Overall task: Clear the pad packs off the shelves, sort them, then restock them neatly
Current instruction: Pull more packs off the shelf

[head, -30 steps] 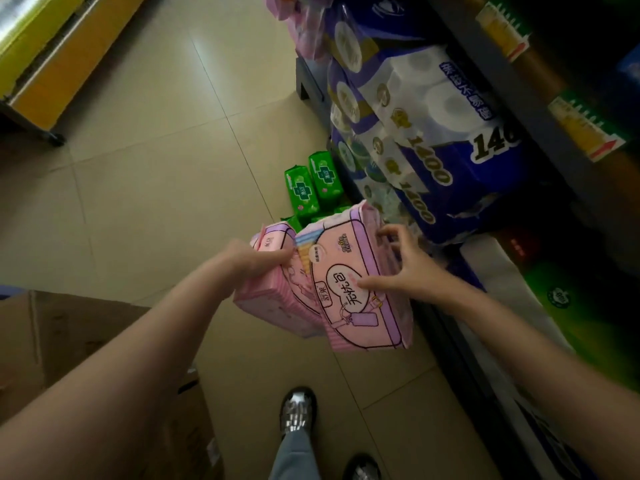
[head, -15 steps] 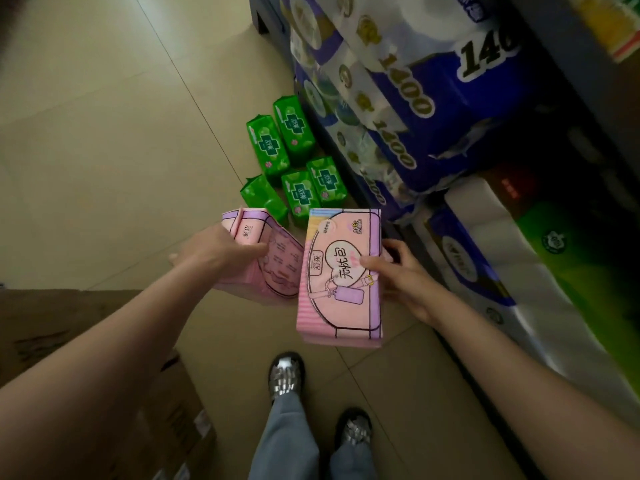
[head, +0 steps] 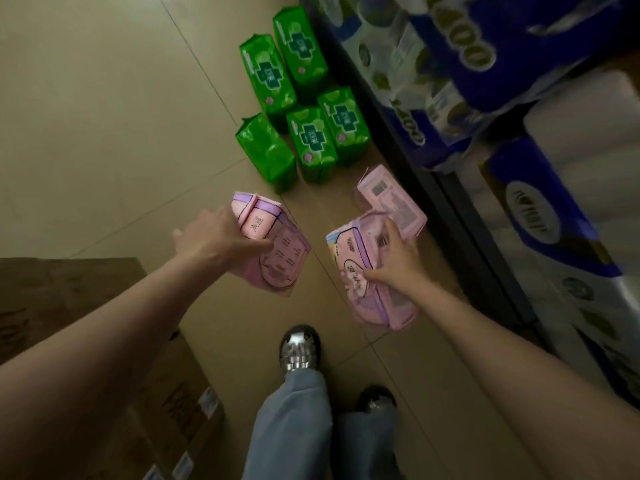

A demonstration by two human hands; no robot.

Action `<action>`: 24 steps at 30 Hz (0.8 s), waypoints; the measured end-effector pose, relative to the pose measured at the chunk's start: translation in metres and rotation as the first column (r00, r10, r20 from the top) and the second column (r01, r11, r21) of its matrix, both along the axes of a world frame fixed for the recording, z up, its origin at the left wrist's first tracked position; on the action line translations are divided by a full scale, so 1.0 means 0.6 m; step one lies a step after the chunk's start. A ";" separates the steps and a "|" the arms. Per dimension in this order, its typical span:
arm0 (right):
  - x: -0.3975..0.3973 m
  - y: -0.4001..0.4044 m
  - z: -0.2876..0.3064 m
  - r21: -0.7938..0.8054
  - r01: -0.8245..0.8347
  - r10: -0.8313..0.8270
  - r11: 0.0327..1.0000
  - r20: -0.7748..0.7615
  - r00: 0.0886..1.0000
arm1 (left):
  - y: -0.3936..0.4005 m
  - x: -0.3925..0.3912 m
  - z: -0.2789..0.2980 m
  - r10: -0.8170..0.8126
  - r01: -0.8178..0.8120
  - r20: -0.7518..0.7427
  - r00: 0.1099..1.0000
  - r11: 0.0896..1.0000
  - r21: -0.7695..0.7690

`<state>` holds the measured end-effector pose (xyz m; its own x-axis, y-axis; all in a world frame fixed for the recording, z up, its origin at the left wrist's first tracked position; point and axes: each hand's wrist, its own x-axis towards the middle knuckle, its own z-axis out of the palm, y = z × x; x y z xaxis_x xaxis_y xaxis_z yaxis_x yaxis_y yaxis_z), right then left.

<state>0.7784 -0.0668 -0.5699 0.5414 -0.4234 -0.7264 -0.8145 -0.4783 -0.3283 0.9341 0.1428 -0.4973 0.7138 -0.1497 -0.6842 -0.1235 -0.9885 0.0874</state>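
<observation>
Left hand (head: pixel 221 239) grips one pink pad pack (head: pixel 273 251), right hand (head: pixel 398 261) grips two more pink packs (head: pixel 372 271) just apart from it over the tiled floor (head: pixel 104 133); five green packs (head: pixel 304 109) lie beyond both grips, tissue-roll shelf (head: pixel 485 133) right, cardboard box (head: pixel 104 375) under left forearm.

beige tiled floor (head: pixel 104 133), five green pad packs (head: pixel 313 140) (clustered by the shelf base), cardboard box (head: pixel 86 341)

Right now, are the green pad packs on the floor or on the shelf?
On the floor: five green pad packs sit grouped on the tiles beside the shelf base.
</observation>
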 end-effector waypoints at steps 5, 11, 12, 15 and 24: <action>0.059 0.000 -0.135 -0.282 -0.422 0.420 0.862 -0.069 0.905 | 0.020 0.005 -0.096 0.011 -0.012 -0.011 1.000 0.995 -0.102; 0.075 0.006 -0.221 -0.360 -0.504 0.442 0.785 -0.244 0.863 | 0.031 0.025 -0.157 0.128 -0.183 -0.216 0.968 0.947 -0.262; 0.074 0.009 -0.219 -0.312 -0.427 0.378 0.848 -0.208 0.902 | 0.030 0.028 -0.155 0.134 -0.206 -0.256 0.957 0.937 -0.281; 0.086 0.010 -0.169 0.017 -0.073 0.070 0.997 0.134 0.988 | 0.028 0.044 -0.136 0.076 -0.227 -0.401 0.913 0.911 -0.344; 0.052 -0.026 -0.068 0.649 0.441 -0.428 0.620 -0.191 0.883 | -0.035 0.024 -0.040 -0.738 0.735 0.302 0.603 0.369 -0.569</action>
<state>0.8097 -0.0826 -0.6106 0.4072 -0.0172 -0.9132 -0.8781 0.2678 -0.3966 0.9486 0.1220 -0.5215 0.1095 -0.9686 -0.2232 -0.7743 -0.2239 0.5919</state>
